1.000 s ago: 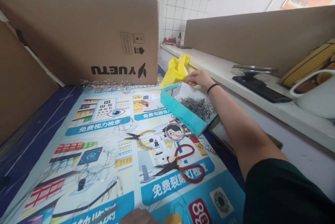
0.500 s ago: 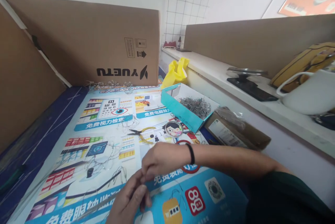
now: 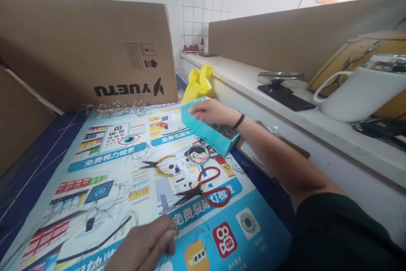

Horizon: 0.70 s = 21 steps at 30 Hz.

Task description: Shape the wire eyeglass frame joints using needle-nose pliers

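Note:
My right hand (image 3: 212, 111) reaches over a turquoise box (image 3: 203, 131) that holds a tangle of thin dark wire pieces (image 3: 223, 130). Its fingers are bent and drawn together; whatever may be between them is too small and blurred to name. Low in the view, my left hand (image 3: 147, 241) is closed just above the printed poster sheet (image 3: 177, 178), its fingertips curled out of sight. Red-handled scissors (image 3: 203, 190) lie a little beyond it. Pliers with yellow handles (image 3: 160, 166) and a small round case with a cartoon face (image 3: 198, 154) rest farther back.
A big cardboard box (image 3: 127, 51) stands at the back left. Clear tangled bits (image 3: 117, 108) lie along its foot. Behind the turquoise box is a yellow bag (image 3: 198, 84). A white mug (image 3: 358, 91) and a black stand (image 3: 283, 95) sit on the right ledge (image 3: 241, 72).
My right hand has left my left hand and moved up and away to the turquoise box. The scissors have come into full view. The camera has turned slightly right.

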Motion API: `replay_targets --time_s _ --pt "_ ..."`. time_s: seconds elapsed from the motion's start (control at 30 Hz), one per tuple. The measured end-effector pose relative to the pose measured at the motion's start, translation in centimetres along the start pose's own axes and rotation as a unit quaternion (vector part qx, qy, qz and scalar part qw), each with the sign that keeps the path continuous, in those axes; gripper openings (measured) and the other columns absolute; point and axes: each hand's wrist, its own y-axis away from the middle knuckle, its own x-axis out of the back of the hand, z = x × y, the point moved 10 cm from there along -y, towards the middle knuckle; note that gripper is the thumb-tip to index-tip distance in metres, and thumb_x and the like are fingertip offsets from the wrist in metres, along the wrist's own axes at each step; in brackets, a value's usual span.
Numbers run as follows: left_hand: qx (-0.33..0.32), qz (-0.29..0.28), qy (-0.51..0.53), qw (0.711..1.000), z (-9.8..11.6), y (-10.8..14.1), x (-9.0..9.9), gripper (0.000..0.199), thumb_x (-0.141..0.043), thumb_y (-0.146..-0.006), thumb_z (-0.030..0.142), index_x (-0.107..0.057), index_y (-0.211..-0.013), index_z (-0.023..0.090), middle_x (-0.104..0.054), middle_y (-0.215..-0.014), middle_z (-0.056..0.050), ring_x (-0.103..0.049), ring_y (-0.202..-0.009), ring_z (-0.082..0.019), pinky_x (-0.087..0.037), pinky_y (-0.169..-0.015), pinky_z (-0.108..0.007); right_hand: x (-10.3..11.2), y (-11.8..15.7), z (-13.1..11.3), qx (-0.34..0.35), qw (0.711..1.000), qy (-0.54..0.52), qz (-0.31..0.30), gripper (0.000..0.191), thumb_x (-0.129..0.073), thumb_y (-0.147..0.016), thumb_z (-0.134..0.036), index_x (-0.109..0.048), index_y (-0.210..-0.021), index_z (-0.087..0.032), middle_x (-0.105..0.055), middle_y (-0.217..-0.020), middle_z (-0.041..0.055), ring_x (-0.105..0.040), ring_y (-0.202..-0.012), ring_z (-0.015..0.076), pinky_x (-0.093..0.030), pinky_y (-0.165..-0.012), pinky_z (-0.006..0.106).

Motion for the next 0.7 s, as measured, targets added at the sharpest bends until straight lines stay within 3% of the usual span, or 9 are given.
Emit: replay_targets --time_s 0.1,0.17,0.23,0.33,0.43,0.53,0.7 --pt "-0.099 -0.001 -0.147 0.984 5.3 -4.7 1.9 0.031 -0.032 -0.093 0.037 -0.06 -0.091 0.024 -0.066 -0.1 -0.002 -0.06 -0.091 -0.016 -0.047 -0.079 -0.026 3.6 -1.3 7.9 -0.104 0.994 0.011 -0.011 0.029 -0.052 -0.081 -0.011 -0.062 -0.108 -0.012 -0.07 -0.091 0.0094 -0.062 -0.067 0.0115 -0.05 -0.062 0.023" --pt "-0.158 0.016 -0.219 0.963 8.5 -8.9 2.7 0.029 -0.033 -0.093 0.032 -0.06 -0.091 0.022 -0.055 -0.128 -0.003 -0.053 -0.112 -0.019 -0.044 -0.091 -0.031 4.3 -1.3 11.5 -0.147 0.989 0.02 -0.028 0.03 -0.055 -0.079 -0.01 -0.063 -0.107 -0.012 -0.07 -0.088 0.0105 -0.062 -0.063 0.0125 -0.05 -0.057 0.025" --pt "-0.164 0.054 -0.286 0.943 10.1 -13.3 3.6 0.029 -0.033 -0.093 0.03 -0.059 -0.085 0.02 -0.04 -0.143 -0.002 -0.051 -0.117 -0.022 -0.046 -0.089 -0.034 3.8 -1.0 13.5 -0.168 0.984 0.03 -0.052 0.028 -0.058 -0.077 -0.011 -0.064 -0.105 -0.013 -0.07 -0.085 0.0097 -0.063 -0.063 0.0137 -0.05 -0.056 0.025" --pt "-0.17 0.062 -0.355 0.917 10.9 -18.7 3.2 0.026 -0.034 -0.091 0.028 -0.058 -0.085 0.02 -0.027 -0.15 0.001 -0.059 -0.105 -0.022 -0.052 -0.074 -0.034 2.0 -0.6 14.5 -0.163 0.981 0.046 -0.098 0.027 -0.06 -0.075 -0.012 -0.066 -0.101 -0.014 -0.07 -0.079 0.0064 -0.063 -0.065 0.0144 -0.048 -0.056 0.023" --pt "-0.193 -0.006 -0.394 0.899 9.8 -21.4 0.8 0.019 -0.042 -0.085 0.021 -0.06 -0.083 0.02 -0.035 -0.145 -0.001 -0.062 -0.097 -0.02 -0.052 -0.072 -0.031 0.6 -0.2 14.5 -0.144 0.978 0.067 -0.137 0.024 -0.059 -0.076 -0.014 -0.068 -0.098 -0.016 -0.07 -0.077 0.0034 -0.063 -0.065 0.0136 -0.046 -0.056 0.022" --pt "-0.223 0.022 -0.415 0.882 9.2 -21.8 0.3 0.02 -0.045 -0.078 0.011 -0.062 -0.087 0.019 -0.047 -0.133 -0.005 -0.058 -0.106 -0.021 -0.051 -0.08 -0.03 1.1 0.4 14.3 -0.122 0.978 0.095 -0.142 0.023 -0.057 -0.077 -0.017 -0.068 -0.097 -0.017 -0.07 -0.079 0.0024 -0.062 -0.069 0.0129 -0.043 -0.061 0.021" --pt "-0.258 0.039 -0.403 0.877 8.9 -21.1 0.1 0.02 -0.048 -0.076 0.009 -0.062 -0.088 0.017 -0.046 -0.134 -0.006 -0.055 -0.11 -0.02 -0.049 -0.086 -0.03 3.9 2.2 12.8 -0.104 0.974 0.162 -0.123 0.024 -0.066 -0.07 -0.027 -0.068 -0.091 -0.016 -0.068 -0.083 0.0043 -0.059 -0.076 0.0171 -0.038 -0.062 0.024"
